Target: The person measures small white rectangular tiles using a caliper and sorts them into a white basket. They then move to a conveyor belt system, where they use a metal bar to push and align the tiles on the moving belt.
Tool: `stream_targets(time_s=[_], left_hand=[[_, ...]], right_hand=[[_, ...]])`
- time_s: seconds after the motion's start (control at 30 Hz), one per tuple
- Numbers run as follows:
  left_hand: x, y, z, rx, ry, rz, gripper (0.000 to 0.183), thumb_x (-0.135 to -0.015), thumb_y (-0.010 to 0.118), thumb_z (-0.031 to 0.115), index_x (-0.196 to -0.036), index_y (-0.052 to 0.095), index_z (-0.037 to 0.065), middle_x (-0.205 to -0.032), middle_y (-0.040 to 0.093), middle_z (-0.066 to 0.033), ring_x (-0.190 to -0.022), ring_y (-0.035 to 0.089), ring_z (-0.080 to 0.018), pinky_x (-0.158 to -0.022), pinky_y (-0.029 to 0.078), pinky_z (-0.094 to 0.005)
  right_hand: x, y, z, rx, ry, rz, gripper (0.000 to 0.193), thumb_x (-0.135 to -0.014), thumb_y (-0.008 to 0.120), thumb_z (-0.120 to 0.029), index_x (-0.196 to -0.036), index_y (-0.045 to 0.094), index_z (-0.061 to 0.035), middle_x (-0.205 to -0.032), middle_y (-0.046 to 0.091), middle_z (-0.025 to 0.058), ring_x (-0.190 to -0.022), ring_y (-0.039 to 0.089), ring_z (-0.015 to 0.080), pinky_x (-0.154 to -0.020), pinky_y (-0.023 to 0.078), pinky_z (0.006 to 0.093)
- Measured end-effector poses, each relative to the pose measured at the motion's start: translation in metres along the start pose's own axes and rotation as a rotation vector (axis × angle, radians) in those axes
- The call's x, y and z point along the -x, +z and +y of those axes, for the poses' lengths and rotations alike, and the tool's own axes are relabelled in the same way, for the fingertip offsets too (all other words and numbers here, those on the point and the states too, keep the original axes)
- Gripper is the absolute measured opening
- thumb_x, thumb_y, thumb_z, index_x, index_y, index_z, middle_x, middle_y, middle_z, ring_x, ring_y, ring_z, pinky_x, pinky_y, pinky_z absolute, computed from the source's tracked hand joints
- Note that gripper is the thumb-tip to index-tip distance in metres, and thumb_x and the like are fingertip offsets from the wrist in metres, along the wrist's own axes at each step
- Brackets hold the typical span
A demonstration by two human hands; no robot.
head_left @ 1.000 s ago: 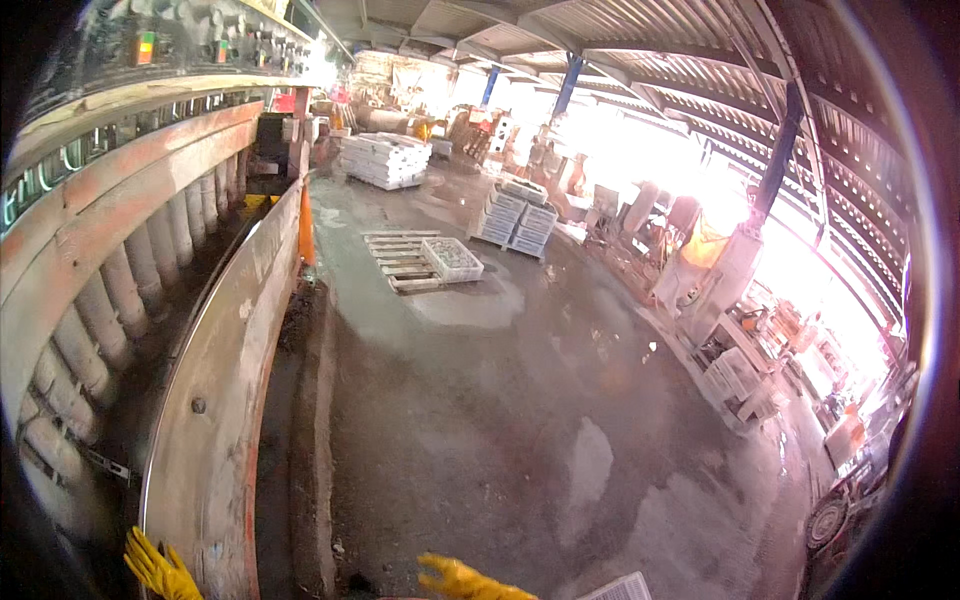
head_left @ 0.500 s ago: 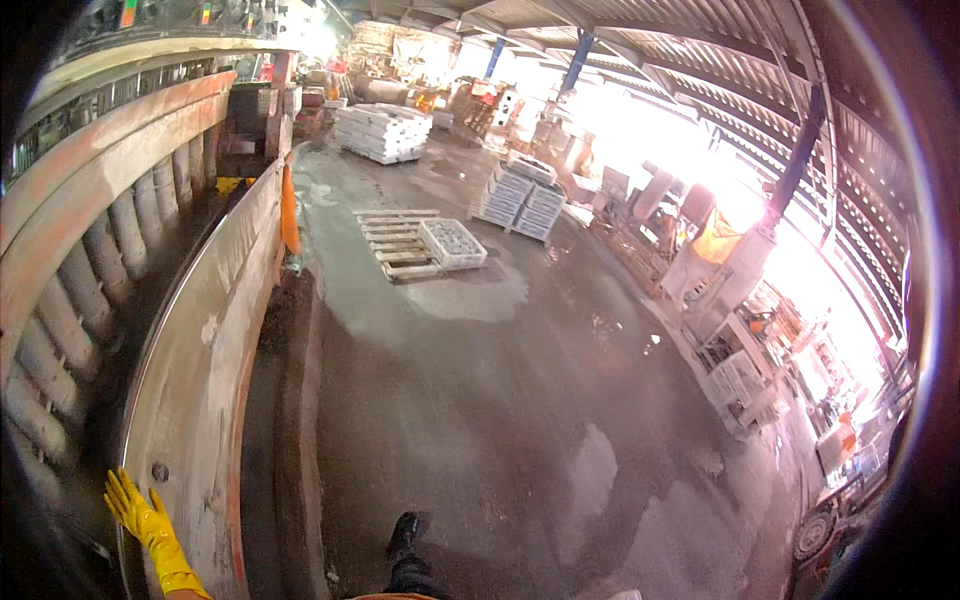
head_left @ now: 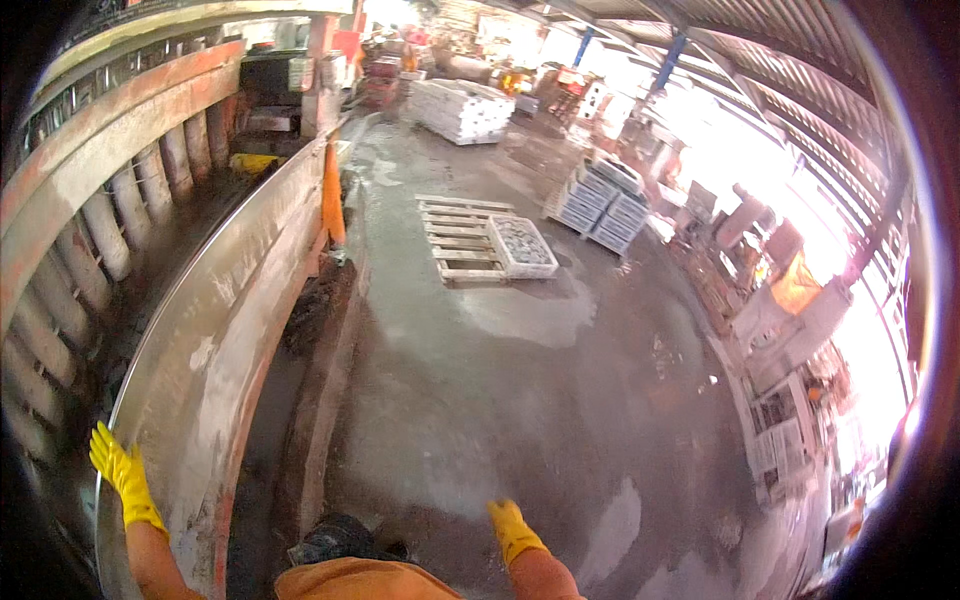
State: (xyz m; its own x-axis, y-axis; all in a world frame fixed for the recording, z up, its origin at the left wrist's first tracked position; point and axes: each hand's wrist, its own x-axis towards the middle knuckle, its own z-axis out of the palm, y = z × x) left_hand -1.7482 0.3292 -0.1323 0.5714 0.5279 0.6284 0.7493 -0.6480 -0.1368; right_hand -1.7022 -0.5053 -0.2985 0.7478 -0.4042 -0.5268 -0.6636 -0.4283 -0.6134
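Note:
My left hand (head_left: 122, 470), in a yellow rubber glove, lies with fingers outstretched at the top edge of a long metal side panel (head_left: 215, 350). It grips nothing. The panel is scuffed and wet-looking, and runs away from me along the left. My right hand (head_left: 513, 530), in a matching glove, hangs above the wet concrete floor (head_left: 430, 430), away from any object. Its fingers look loosely curled, and nothing shows in them. Part of an orange garment (head_left: 365, 582) and a dark boot (head_left: 340, 538) show below.
Behind the panel stands a row of grey rollers (head_left: 103, 235). An orange cone-like piece (head_left: 332, 200) is at its far end. Ahead lie a wooden pallet (head_left: 462, 237), a white crate of stone pieces (head_left: 522, 248) and stacked goods (head_left: 603, 203). Machinery (head_left: 780, 330) lines the right side.
My view has shifted, so pallet and stacks appear further right. My right hand has come into view. My left hand stays at the panel edge, slightly higher in the picture.

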Motion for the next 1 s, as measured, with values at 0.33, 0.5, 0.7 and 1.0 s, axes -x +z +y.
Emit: stream_targets(time_s=[0.33,0.5,0.7,1.0], left_hand=[[-0.148,0.013,0.314,0.193,0.02,-0.146,0.105,-0.072,0.087,0.027,-0.16,0.032,0.008,-0.154,0.046,-0.0187,-0.143,0.042,-0.0366,-0.125,0.021,-0.054],[-0.226,0.04,0.442,0.194,0.039,-0.315,0.099,-0.078,0.081,0.038,-0.159,0.034,0.007,-0.156,0.045,-0.0184,-0.145,0.041,-0.0379,-0.125,0.018,-0.0548],[-0.301,0.11,0.587,0.283,0.096,-0.267,0.104,-0.075,0.082,0.039,-0.16,0.031,0.009,-0.155,0.044,-0.0238,-0.142,0.042,-0.0438,-0.123,0.019,-0.0587],[-0.376,0.157,0.724,0.222,0.016,-0.227,0.099,-0.076,0.08,0.037,-0.159,0.034,0.01,-0.15,0.051,-0.0204,-0.138,0.047,-0.0399,-0.122,0.023,-0.0564]], right_hand=[[-0.218,0.027,-0.145,-0.045,-0.45,-0.127,0.051,-0.092,0.076,-0.036,-0.128,0.068,-0.0001,-0.127,0.071,0.0145,-0.117,0.066,0.0256,-0.102,0.051,0.0398],[-0.25,0.029,-0.126,0.207,0.003,-0.241,0.039,-0.097,0.068,-0.036,-0.115,0.072,-0.0017,-0.106,0.074,0.0153,-0.1,0.07,0.029,-0.086,0.055,0.0428],[-0.325,0.016,-0.249,0.145,0.138,-0.231,0.037,-0.098,0.068,-0.034,-0.116,0.07,-0.0022,-0.103,0.072,0.0127,-0.094,0.068,0.0259,-0.079,0.054,0.0414],[-0.522,-0.007,-0.383,0.132,0.097,-0.286,0.035,-0.098,0.068,-0.032,-0.118,0.067,-0.003,-0.098,0.07,0.0089,-0.085,0.065,0.0214,-0.069,0.052,0.0392]])
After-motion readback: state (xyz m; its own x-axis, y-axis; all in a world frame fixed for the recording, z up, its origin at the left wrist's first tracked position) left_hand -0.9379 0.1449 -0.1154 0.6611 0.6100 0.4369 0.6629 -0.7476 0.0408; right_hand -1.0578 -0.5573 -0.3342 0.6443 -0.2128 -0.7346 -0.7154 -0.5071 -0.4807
